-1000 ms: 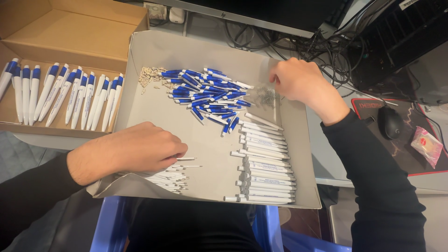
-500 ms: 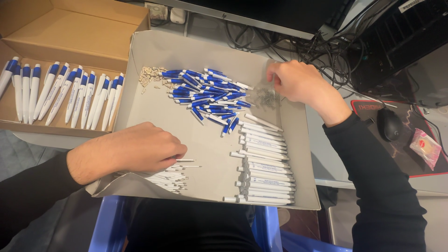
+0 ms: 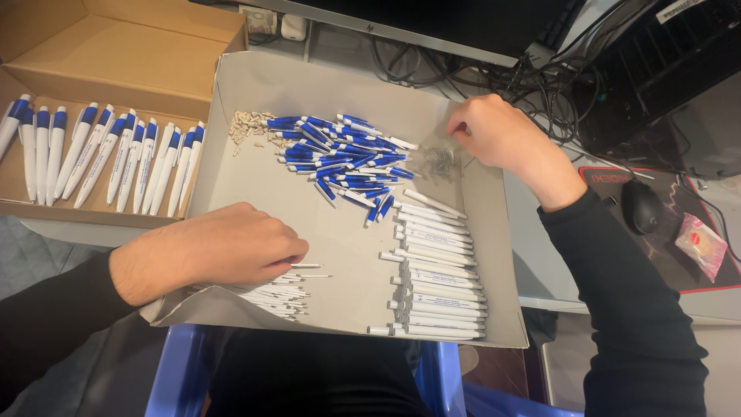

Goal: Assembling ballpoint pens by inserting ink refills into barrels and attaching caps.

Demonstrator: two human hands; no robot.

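While our left hand [image 3: 224, 251] rests curled over the thin refills [image 3: 282, 293] at the tray's [image 3: 340, 259] near edge, our right hand [image 3: 494, 135] pinches together at the tiny springs [image 3: 441, 162], light, slippery things best taken by fingertips.

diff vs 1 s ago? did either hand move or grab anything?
Almost nothing changed. The right hand shifted slightly left along the tray's far edge, fingertips now over the small springs; whether it has pinched one cannot be told. The left hand stays on the thin refills. The blue parts, white barrels and finished pens in the box lie as before.
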